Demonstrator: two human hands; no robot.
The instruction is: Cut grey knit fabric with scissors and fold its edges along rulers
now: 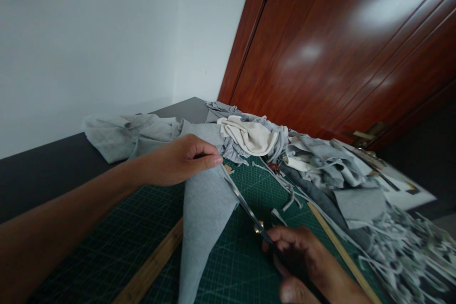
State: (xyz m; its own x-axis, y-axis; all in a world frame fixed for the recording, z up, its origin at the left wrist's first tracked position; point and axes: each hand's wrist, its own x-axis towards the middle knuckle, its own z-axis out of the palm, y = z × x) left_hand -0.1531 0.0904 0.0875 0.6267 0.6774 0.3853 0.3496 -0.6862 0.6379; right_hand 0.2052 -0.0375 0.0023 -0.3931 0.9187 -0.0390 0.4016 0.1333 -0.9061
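Observation:
My left hand (190, 159) pinches the edge of a light grey fabric piece (204, 213) between thumb and fingers. The cloth hangs from there down over the green cutting mat (245, 251). My right hand (306, 263) is closed on the dark handles of a pair of scissors (249, 211). Their long metal blades point up and left, along the edge of the fabric, with the tips close to my left fingertips. A gold-coloured pivot screw shows just ahead of my right fingers.
Grey cloth (142, 133) lies at the back left, and a cream cloth (249, 135) at the back. Fabric scraps and thin strips (395, 242) pile up on the right. One wooden ruler (153, 266) crosses the mat; another wooden strip (342, 249) lies right. Behind stands a brown door (320, 80).

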